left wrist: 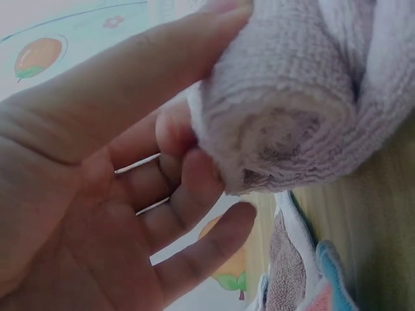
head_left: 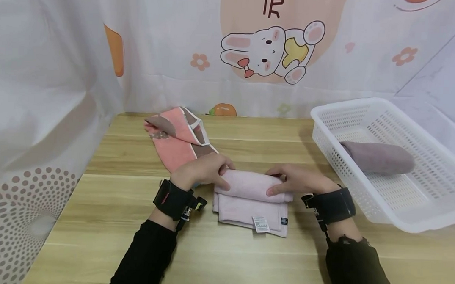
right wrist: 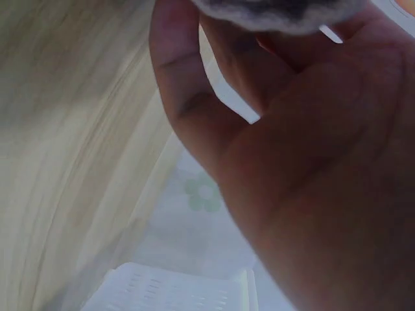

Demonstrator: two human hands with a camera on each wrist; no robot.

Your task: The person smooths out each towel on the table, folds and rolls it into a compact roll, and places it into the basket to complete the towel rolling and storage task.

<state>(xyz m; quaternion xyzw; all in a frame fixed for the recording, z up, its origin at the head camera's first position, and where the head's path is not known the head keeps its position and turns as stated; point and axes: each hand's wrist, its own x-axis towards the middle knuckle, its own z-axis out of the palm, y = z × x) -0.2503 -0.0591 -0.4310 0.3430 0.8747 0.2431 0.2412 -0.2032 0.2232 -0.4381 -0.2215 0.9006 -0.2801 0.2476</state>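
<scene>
A pale pink towel lies on the table, its far part rolled up and its near part flat, with a white label at the near edge. My left hand grips the left end of the roll, thumb on the near side and fingers behind. At the opposite end my right hand holds the roll the same way. The left wrist view shows the spiral end of the rolled towel between thumb and fingers of the left hand. In the right wrist view, the right hand reaches up to the roll's edge.
Behind my left hand lies a crumpled coral and brown cloth with white edging. A white plastic basket stands at the right, with a rolled mauve towel inside. A printed curtain hangs behind the wooden table.
</scene>
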